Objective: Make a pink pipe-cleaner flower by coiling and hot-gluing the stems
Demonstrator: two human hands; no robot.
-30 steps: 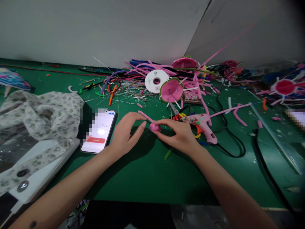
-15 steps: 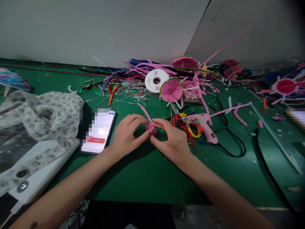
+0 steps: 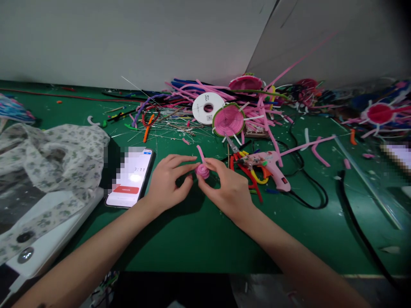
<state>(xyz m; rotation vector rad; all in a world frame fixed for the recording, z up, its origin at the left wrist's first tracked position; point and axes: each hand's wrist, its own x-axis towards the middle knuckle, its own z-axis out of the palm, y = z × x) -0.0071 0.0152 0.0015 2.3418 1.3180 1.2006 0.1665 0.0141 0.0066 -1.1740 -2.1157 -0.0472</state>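
A small pink coil (image 3: 202, 171), wound from what looks like a fuzzy pipe cleaner, is held above the green table. Its short loose tail (image 3: 200, 153) points up and away from me. My right hand (image 3: 229, 188) pinches the coil between thumb and fingers on its right side. To its left, my left hand (image 3: 171, 179) has thumb and index finger parted, the index fingertip at the coil's edge. I cannot tell whether that fingertip touches it.
Right of my hands lie a pink glue gun (image 3: 272, 167) and scissors (image 3: 239, 155). Behind them are a white spool (image 3: 199, 107), a pink woven disc (image 3: 228, 121) and piled pink stems. On the left are a lit phone (image 3: 130, 179) and a floral cloth (image 3: 58, 154).
My left thumb and index finger have parted from their pinch on the coil, exposing more of it. The tail now stands more upright. The view has shifted slightly.
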